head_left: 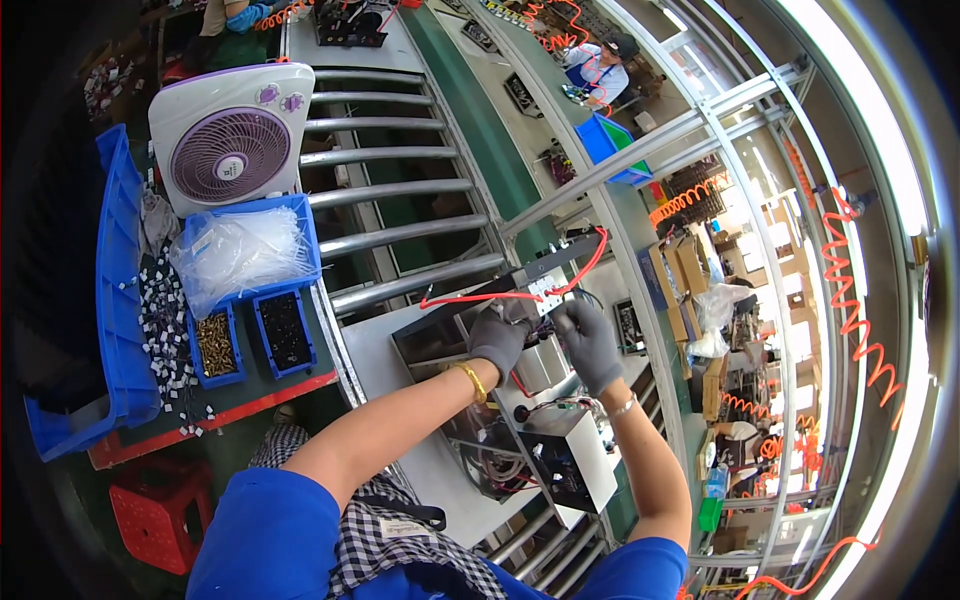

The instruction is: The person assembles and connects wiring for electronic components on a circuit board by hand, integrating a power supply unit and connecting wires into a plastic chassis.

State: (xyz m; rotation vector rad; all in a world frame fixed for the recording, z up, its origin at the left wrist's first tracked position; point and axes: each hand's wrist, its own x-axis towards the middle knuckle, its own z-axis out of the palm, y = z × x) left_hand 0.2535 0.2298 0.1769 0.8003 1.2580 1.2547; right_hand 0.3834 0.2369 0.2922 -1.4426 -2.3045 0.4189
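Observation:
A metal appliance chassis (pixel 430 340) lies in front of me on a pale board, with red wires (pixel 480 297) looping over its far side to a white terminal block (pixel 546 291). My left hand (pixel 497 338), in a grey glove, reaches into the chassis just below the block, its fingers curled together. My right hand (pixel 588 345), gloved alike, is bent in a pinch to the right of the block, near a dark cable. What the fingertips hold is hidden or too small to name. Nearer me stands a second metal unit (pixel 570 455) with wiring beside it.
A roller conveyor (pixel 400 190) runs away ahead. At left, a purple-and-white fan (pixel 232 140) stands behind a blue bin of clear plastic ties (pixel 250 250), brass screws (pixel 214 345) and black screws (pixel 284 332). A red stool (pixel 160 515) stands below. Another person (pixel 597 75) works across the line.

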